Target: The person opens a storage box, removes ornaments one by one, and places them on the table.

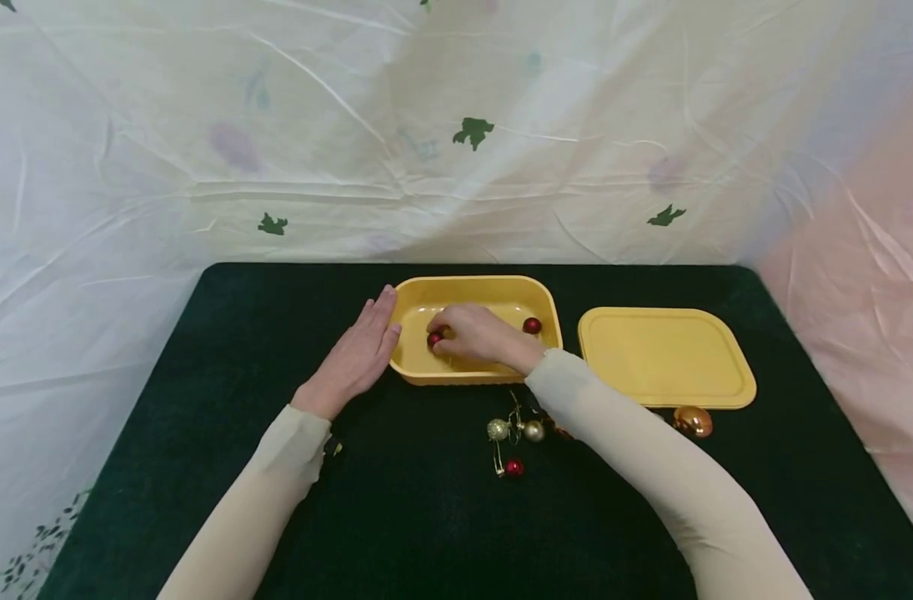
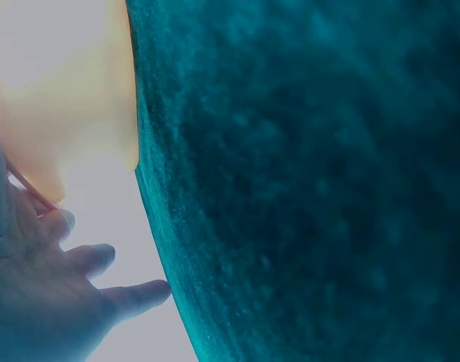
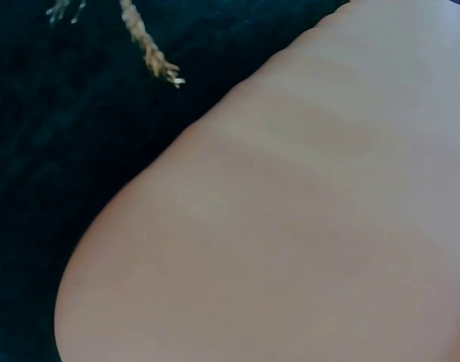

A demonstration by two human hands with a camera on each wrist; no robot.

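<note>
A yellow plastic container [image 1: 471,288] sits at the middle of the table, lidless. Inside it, my right hand [image 1: 477,335] pinches a small dark red bauble [image 1: 434,340] between thumb and fingers near the left end. Another red bauble [image 1: 532,326] lies at the container's right end. My left hand [image 1: 354,354] rests with straight fingers against the left outer wall. In the left wrist view the same hand [image 2: 45,275] shows beside the container's side [image 2: 64,90]. A pale surface fills most of the right wrist view, which hides the right fingers.
The yellow lid [image 1: 666,358] lies flat to the right. In front of the container are a glittery gold bauble [image 1: 498,429], a smooth gold one [image 1: 534,431] and a red one [image 1: 514,467]. A copper bauble [image 1: 693,422] sits by the lid's front edge.
</note>
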